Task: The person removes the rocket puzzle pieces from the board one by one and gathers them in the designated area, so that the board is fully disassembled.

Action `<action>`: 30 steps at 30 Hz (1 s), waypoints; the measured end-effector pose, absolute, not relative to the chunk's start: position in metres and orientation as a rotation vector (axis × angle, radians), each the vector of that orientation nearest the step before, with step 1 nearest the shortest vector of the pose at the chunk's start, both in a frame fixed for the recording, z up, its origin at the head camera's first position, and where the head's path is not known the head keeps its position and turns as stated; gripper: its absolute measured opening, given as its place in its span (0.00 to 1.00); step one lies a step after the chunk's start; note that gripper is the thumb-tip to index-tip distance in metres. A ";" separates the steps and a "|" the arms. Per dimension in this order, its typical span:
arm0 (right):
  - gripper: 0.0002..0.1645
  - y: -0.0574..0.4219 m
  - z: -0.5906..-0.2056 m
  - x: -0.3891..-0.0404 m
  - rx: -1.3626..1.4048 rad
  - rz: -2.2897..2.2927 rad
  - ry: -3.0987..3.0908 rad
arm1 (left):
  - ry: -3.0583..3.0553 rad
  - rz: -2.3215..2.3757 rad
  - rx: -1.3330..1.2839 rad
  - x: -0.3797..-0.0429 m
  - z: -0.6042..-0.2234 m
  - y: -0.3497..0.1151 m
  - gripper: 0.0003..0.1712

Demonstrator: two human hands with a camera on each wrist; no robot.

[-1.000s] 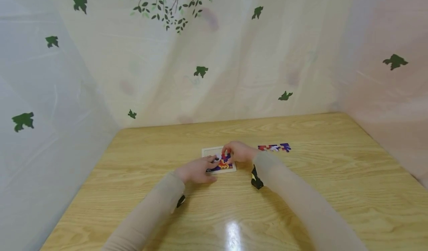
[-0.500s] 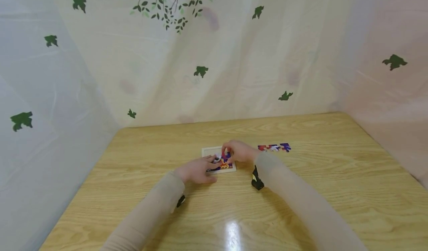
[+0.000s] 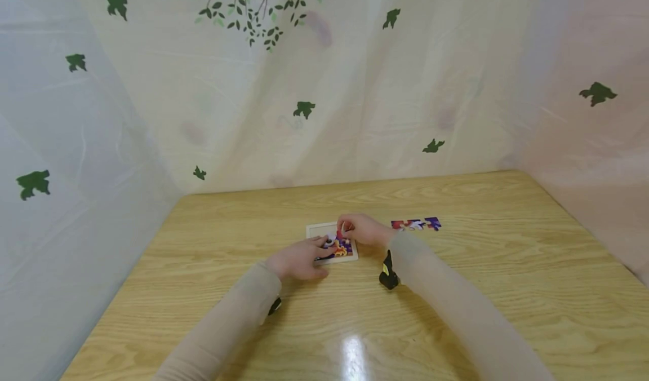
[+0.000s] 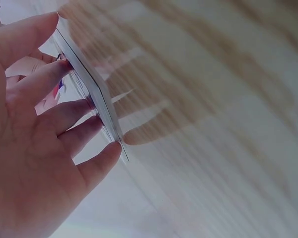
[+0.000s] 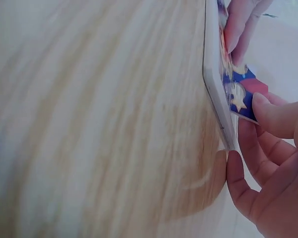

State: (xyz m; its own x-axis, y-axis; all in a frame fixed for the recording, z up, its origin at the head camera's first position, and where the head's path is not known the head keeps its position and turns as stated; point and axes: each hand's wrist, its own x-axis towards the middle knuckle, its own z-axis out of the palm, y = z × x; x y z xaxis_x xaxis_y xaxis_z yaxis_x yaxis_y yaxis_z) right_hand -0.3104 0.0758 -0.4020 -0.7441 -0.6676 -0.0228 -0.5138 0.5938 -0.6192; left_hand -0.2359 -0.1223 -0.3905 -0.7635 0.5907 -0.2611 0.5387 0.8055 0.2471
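A shallow jigsaw tray with a pale frame [image 3: 347, 258] lies on the table, partly filled with colourful pieces. My left hand [image 3: 300, 258] rests on the tray's left part, its fingers fairly straight across the picture; in the left wrist view the fingertips touch the tray's edge [image 4: 102, 94]. Over the upper right part, my right hand [image 3: 366, 230] pinches a puzzle piece [image 5: 244, 99] between thumb and fingers. That piece is blue and red with a yellow star, and stands tilted up from the tray. Fingers hide part of the picture.
Several loose puzzle pieces [image 3: 416, 224] lie in a row right of the tray. The wooden table [image 3: 456, 291] meets a light cloth backdrop [image 3: 355, 133] with leaf prints at its back and sides.
My right hand's fingers have shifted slightly at the tray's upper right, showing more of the purple pieces below them. The left hand stays almost still on the tray.
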 end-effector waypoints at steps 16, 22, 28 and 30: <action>0.06 0.090 -0.405 -0.308 -0.838 -1.041 2.581 | 2.690 0.210 0.812 -0.233 -0.396 -0.121 0.33; 0.10 0.108 -0.402 -0.306 -0.752 -1.102 2.567 | 2.686 0.209 0.799 -0.234 -0.396 -0.122 0.34; 0.11 0.127 -0.400 -0.299 -0.639 -1.189 2.538 | 2.694 0.202 0.814 -0.235 -0.394 -0.122 0.34; 0.11 0.135 -0.400 -0.297 -0.645 -1.211 2.537 | 2.696 0.207 0.819 -0.236 -0.393 -0.122 0.33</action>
State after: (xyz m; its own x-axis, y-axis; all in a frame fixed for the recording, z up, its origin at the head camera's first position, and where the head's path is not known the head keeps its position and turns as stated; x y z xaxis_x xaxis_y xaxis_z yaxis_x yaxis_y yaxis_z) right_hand -0.2973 0.1346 -0.4005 -0.8687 -0.4938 -0.0394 -0.2800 0.5551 -0.7832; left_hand -0.2356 -0.1216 -0.3934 -0.7865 0.5624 -0.2550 0.5170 0.8256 0.2261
